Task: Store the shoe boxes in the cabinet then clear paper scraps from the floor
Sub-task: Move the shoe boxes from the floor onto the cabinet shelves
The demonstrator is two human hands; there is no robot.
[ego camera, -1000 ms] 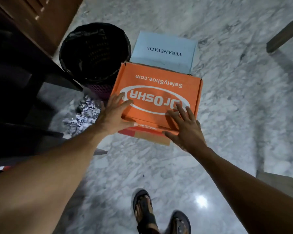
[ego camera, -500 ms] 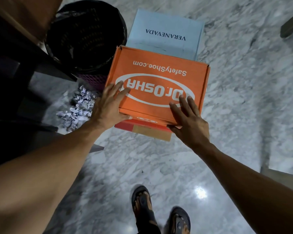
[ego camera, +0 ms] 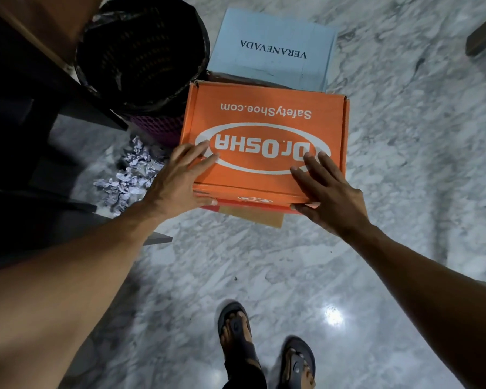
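I see a bin (ego camera: 141,51) with a black liner at eleven o'clock, standing on the grey marble floor (ego camera: 404,164) — dark sandals (ego camera: 233,327) at six, a light glare (ego camera: 333,315) at five.

- Right of the orange box (ego camera: 264,136), the marble floor (ego camera: 418,164) lies open from near to far.
- Left: a black-lined bin (ego camera: 141,51) stands just beside the box's far corner, with dark furniture (ego camera: 17,141) further left.
- Paper scraps (ego camera: 129,175) litter the gap between them.
- Far side: a blue box (ego camera: 270,49) stands close behind.
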